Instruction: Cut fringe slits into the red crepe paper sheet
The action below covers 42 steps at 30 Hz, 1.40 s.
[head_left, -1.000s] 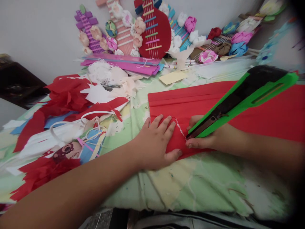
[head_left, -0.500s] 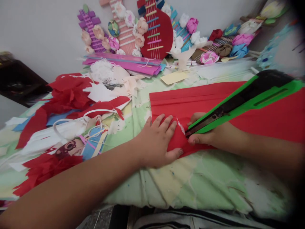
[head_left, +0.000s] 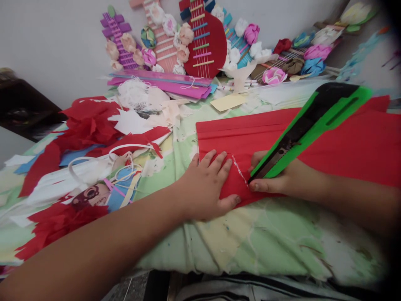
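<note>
My left hand (head_left: 206,186) lies flat with spread fingers on the left end of a large red sheet (head_left: 344,146), which looks like crepe paper. In my right hand (head_left: 282,177) is a green and black utility knife (head_left: 300,133), slanting up to the right with its tip down at the sheet. A jagged, whitish cut line (head_left: 239,170) curves between my left fingers and the knife tip. My right thumb rests beside the tip; the blade's end is hard to make out.
Red paper scraps (head_left: 94,121), white string (head_left: 138,94) and a white cord (head_left: 75,165) lie at the left. Paper-flower-trimmed toy guitars, one red (head_left: 211,46), lean on the wall behind. A green patterned cloth (head_left: 225,251) covers the table, down to its front edge.
The knife tip has moved a little down and right, lengthening the pale cut line. The knife's handle now tilts more upright. My left hand has stayed in place.
</note>
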Each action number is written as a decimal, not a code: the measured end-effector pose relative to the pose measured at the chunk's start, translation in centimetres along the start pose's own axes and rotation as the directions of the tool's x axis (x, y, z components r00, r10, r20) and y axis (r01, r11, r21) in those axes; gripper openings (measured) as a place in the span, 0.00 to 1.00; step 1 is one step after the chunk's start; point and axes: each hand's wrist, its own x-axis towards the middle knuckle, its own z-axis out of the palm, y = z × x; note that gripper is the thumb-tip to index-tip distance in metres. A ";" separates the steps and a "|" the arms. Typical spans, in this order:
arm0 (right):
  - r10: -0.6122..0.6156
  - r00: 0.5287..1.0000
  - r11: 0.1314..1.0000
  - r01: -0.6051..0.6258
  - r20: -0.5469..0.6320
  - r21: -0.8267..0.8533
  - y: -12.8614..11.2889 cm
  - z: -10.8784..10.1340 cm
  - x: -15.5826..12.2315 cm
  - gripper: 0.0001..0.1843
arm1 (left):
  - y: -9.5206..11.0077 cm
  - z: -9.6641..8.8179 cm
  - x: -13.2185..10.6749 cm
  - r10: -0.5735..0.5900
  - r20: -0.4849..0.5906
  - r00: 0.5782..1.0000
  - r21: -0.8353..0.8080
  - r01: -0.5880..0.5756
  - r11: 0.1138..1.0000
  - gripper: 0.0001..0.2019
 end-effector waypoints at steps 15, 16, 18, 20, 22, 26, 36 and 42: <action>-0.049 0.998 0.993 0.052 0.031 -0.103 -0.3 0.2 -0.3 0.19 | 0.1 0.0 0.0 -0.002 -0.007 1.000 0.009 0.002 1.000 0.38; -0.030 0.999 0.995 0.032 0.030 -0.092 -0.3 0.2 -0.3 0.20 | 0.1 0.0 0.0 -0.002 -0.008 1.000 0.009 0.002 1.000 0.38; -0.005 1.000 0.998 0.007 0.026 -0.069 -0.2 0.1 -0.3 0.20 | 0.1 -0.1 0.0 -0.005 -0.004 1.000 0.008 0.005 1.000 0.38; 0.015 1.000 0.998 -0.013 0.018 -0.067 -0.2 0.1 -0.2 0.20 | 0.1 -0.1 0.0 -0.006 0.005 1.000 0.006 0.006 1.000 0.38; 0.032 0.999 0.995 -0.033 -0.003 -0.090 -0.2 0.1 -0.1 0.21 | 0.1 -0.1 0.0 -0.003 0.007 1.000 0.007 0.003 1.000 0.38; 0.016 0.999 0.993 -0.021 -0.045 -0.115 -0.2 0.2 0.0 0.22 | 0.1 0.0 0.1 -0.005 0.011 1.000 0.011 0.005 1.000 0.38; -0.035 0.999 0.997 0.035 -0.001 0.066 -0.2 -0.4 -0.3 0.19 | 0.2 -0.2 0.2 -0.012 0.015 1.000 0.019 0.012 1.000 0.38; -0.069 0.996 0.993 0.063 0.058 0.100 -0.1 -0.2 -0.3 0.19 | 0.1 -0.2 0.0 -0.009 0.003 1.000 0.016 0.009 1.000 0.38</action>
